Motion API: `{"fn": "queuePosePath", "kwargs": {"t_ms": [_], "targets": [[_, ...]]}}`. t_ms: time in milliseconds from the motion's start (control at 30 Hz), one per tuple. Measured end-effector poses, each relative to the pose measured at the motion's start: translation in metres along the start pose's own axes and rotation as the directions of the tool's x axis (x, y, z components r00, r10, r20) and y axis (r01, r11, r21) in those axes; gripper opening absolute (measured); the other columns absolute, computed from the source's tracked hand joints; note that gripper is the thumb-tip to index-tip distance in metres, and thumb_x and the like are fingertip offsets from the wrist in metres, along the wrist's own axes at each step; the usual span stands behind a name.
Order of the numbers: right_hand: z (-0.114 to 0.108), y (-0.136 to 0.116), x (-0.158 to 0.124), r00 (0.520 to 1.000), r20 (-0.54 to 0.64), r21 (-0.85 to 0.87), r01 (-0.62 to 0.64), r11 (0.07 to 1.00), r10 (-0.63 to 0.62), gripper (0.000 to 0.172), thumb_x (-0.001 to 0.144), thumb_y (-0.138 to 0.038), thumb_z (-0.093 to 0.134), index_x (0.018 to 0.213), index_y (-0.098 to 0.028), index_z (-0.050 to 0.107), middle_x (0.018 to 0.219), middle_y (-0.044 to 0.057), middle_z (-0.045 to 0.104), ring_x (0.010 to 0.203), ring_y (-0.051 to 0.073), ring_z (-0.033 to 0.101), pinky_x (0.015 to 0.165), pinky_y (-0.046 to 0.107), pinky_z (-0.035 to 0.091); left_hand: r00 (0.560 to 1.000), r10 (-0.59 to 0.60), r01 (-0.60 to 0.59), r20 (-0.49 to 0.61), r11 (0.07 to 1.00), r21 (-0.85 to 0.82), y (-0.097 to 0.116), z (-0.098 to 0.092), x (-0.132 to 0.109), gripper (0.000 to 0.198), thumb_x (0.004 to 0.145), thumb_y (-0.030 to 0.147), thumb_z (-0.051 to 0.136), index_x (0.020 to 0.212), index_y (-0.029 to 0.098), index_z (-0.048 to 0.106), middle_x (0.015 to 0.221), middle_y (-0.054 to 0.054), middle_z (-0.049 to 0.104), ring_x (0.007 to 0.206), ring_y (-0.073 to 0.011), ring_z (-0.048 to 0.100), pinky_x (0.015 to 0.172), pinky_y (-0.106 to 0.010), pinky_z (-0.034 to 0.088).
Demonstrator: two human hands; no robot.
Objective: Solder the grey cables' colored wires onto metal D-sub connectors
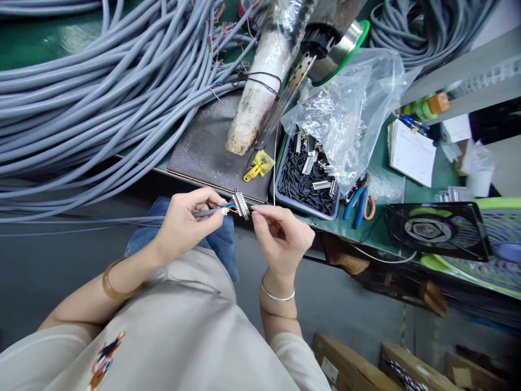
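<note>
A small metal connector (241, 204) hangs in the air just off the front edge of the workbench (378, 228), with short coloured wires fanning from its left side into a grey cable (203, 213). The left hand (185, 224) pinches that cable right behind the wires, thumb and fingertips pressed together on it, so the connector sits just past its fingertips. The right hand (280, 234) comes in from the other side, fingers curled and its fingertips touching the connector's right end (whether it truly grips it, I cannot tell).

The cable runs off to the left, level, over the person's lap. On the bench just beyond the connector lies a dark scorched plate (203, 152) with a yellow clip (258, 166) at its near right corner. Beside it stands a blue tray (280, 191) of black sleeves and metal shells, a clear plastic bag (350, 103) drooping over it. Blue-handled pliers (358, 205) lie right of the tray, and a black fan (437, 231) further right. Coils of grey cable (101, 98) cover the bench's left side. Cardboard boxes (354, 369) sit on the floor below.
</note>
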State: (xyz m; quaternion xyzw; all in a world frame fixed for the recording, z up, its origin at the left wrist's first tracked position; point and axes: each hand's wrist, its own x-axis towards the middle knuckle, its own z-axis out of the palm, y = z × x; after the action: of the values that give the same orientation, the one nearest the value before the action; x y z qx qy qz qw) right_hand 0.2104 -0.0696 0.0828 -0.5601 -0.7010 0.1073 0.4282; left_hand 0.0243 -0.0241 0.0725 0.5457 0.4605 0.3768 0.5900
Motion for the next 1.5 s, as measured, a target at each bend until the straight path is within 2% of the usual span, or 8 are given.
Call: {"fn": "queuePosePath", "kwargs": {"t_ms": [400,600,733,867,1000,1167,1367,1500], "targets": [[0.0,-0.003,0.005,0.938,0.271,-0.227,0.28,0.933,-0.216,0.016,0.099,-0.027,0.065,0.087,-0.017,0.069,0.06,-0.006,0.06,0.049,0.006,0.047,0.053,0.024,0.036,0.996,0.074,-0.08,0.056,0.991,0.108,-0.007,0.0,-0.003,0.009,0.084,0.021,0.066,0.082,0.013,0.07,0.068,0.0,0.068,0.054,-0.0076,0.051,0.048,-0.019,0.037],[-0.014,-0.003,0.001,0.992,-0.082,-0.04,0.094,0.995,-0.097,0.018,0.097,-0.026,0.065,0.08,-0.022,0.069,0.055,-0.007,0.053,0.046,0.007,0.044,0.047,0.023,0.035,0.938,0.209,-0.284,0.276,0.92,0.269,-0.011,-0.017,-0.003,0.008,0.086,0.018,0.07,0.081,0.018,0.076,0.077,-0.001,0.077,0.069,-0.0124,0.067,0.066,-0.024,0.05],[-0.017,0.0,-0.003,0.941,-0.317,0.006,0.123,0.992,-0.115,0.015,0.099,-0.029,0.062,0.1,-0.024,0.076,0.059,-0.004,0.059,0.045,0.009,0.049,0.045,0.025,0.034,0.894,0.441,-0.422,0.078,0.774,0.472,0.006,-0.041,0.023,0.011,0.092,0.025,0.067,0.088,0.02,0.076,0.09,-0.002,0.08,0.083,-0.0166,0.07,0.08,-0.029,0.054],[-0.014,-0.004,0.0,0.923,-0.346,0.002,0.182,0.983,-0.17,0.016,0.098,-0.028,0.064,0.105,-0.026,0.078,0.055,-0.006,0.054,0.041,0.009,0.047,0.043,0.025,0.033,0.805,0.58,-0.26,-0.124,0.534,0.805,0.016,-0.065,0.082,0.021,0.097,0.031,0.06,0.101,0.016,0.074,0.102,-0.007,0.077,0.107,-0.0229,0.065,0.105,-0.04,0.047],[-0.014,-0.007,0.003,0.917,-0.337,-0.029,0.217,0.976,-0.214,0.016,0.097,-0.027,0.065,0.106,-0.027,0.079,0.056,-0.006,0.058,0.042,0.008,0.049,0.043,0.024,0.037,0.86,0.495,-0.213,-0.125,0.57,0.794,0.016,-0.084,0.122,0.038,0.099,0.049,0.057,0.098,0.014,0.072,0.097,-0.005,0.074,0.108,-0.0193,0.059,0.109,-0.038,0.043],[-0.018,-0.002,0.002,0.918,-0.341,-0.049,0.199,0.979,-0.204,0.015,0.097,-0.027,0.066,0.104,-0.026,0.079,0.057,-0.006,0.06,0.044,0.007,0.051,0.044,0.023,0.038,0.857,0.416,-0.067,-0.303,0.674,0.736,0.032,-0.092,0.11,0.037,0.101,0.049,0.055,0.105,0.015,0.071,0.096,-0.002,0.071,0.085,-0.0142,0.057,0.094,-0.035,0.049],[-0.018,-0.002,0.003,0.905,-0.374,-0.01,0.214,0.977,-0.202,0.016,0.096,-0.024,0.067,0.105,-0.026,0.08,0.061,-0.005,0.064,0.046,0.007,0.052,0.045,0.023,0.039,0.958,0.28,-0.068,-0.062,0.43,0.9,0.044,-0.073,0.096,0.03,0.1,0.028,0.052,0.111,0.008,0.072,0.102,-0.01,0.074,0.1,-0.0227,0.061,0.098,-0.042,0.049],[-0.022,-0.001,0.002,0.904,-0.38,0.005,0.213,0.977,-0.195,0.018,0.095,-0.021,0.066,0.105,-0.026,0.08,0.06,-0.005,0.064,0.044,0.008,0.052,0.045,0.024,0.04,0.883,0.421,-0.106,-0.207,0.609,0.786,0.032,-0.084,0.113,0.022,0.096,0.03,0.063,0.1,0.01,0.07,0.083,-0.001,0.072,0.074,-0.0087,0.054,0.079,-0.028,0.051]]}}
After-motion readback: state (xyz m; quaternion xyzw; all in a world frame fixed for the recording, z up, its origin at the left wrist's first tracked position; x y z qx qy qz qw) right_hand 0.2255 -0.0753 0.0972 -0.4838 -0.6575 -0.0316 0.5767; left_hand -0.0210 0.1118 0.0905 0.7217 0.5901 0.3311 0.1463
